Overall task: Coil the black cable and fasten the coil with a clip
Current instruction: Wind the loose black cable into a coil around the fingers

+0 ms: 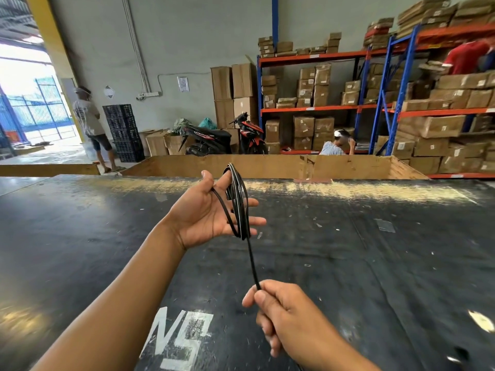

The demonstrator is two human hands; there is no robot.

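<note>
The black cable point(237, 202) is wound in several loops around the fingers of my left hand point(206, 212), which is held palm up above the table with its fingers spread. From the bottom of the loops one taut strand point(253, 259) runs down to my right hand point(278, 309). That hand is closed on the strand, pinching it between thumb and forefinger near the table's front. No clip shows anywhere in view.
A large black table point(361, 250) with painted white letters point(179, 336) lies under both hands. Behind it stand big open cardboard bins point(267, 166), racks of boxes point(375, 103), two motorbikes point(227, 137) and three people.
</note>
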